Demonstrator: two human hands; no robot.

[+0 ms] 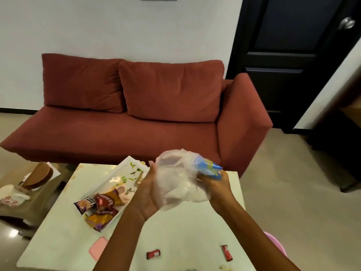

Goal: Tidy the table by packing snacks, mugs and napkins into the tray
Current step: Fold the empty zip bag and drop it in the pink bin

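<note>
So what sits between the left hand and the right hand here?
A crumpled clear plastic bag with a blue end, cradled by the left hand, gripped by the right hand; head view shows it.
</note>
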